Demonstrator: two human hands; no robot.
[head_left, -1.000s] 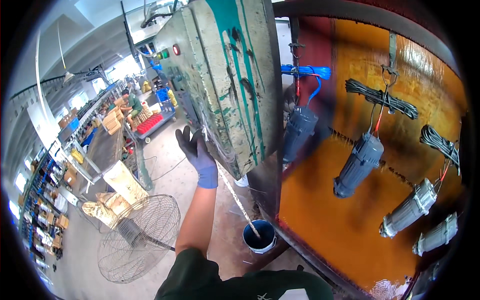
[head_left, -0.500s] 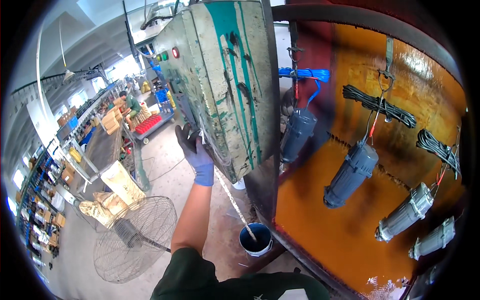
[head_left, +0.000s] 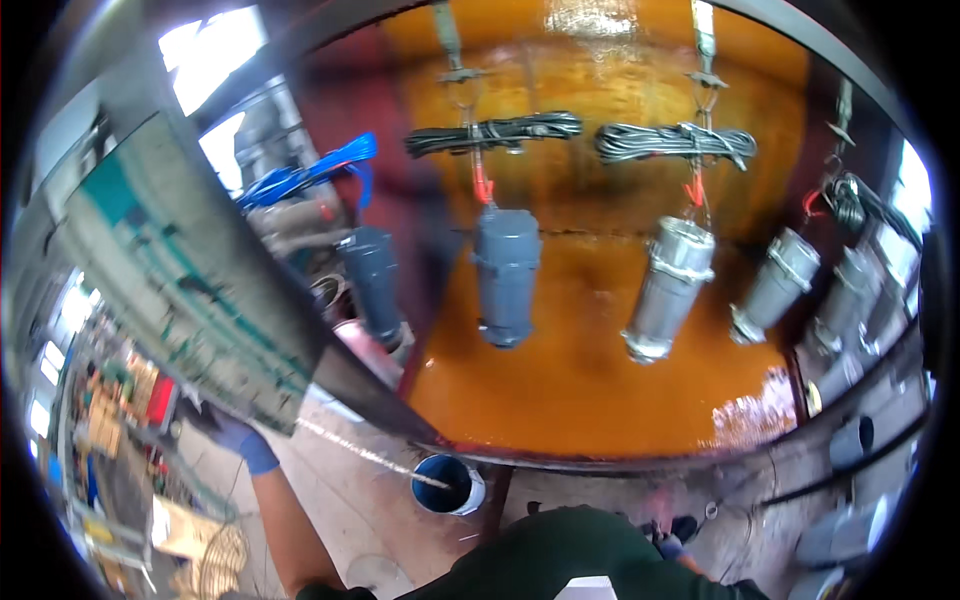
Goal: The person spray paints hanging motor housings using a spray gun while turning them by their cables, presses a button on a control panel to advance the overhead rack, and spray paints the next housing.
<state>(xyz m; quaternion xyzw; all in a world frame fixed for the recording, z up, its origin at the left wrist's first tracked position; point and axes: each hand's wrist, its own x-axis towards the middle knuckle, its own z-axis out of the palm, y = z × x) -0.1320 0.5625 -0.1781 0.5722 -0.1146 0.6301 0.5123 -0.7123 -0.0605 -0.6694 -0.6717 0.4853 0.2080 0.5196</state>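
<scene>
My left hand, in a blue glove with dark fingers, reaches to the lower edge of a grey cabinet streaked with green paint. Its slightly blurred fingers look stretched out against the cabinet's side, and I see nothing held. Below it, a white-crusted rod or hose slants into a bucket with a dark blue inside. Low in the picture, beside my dark green shirt, a small part of my right hand shows in a bluish glove; its fingers cannot be made out.
An orange-coated booth fills the middle. Inside hang a dark grey motor-like cylinder, a silver one and more to the right, with coiled cables above. A blue cable bundle hangs left. A wire fan guard stands lower left.
My view has swung right toward the booth, so the cabinet and my left hand sit farther left. The left hand stays by the cabinet. Part of my right hand has come into view.
</scene>
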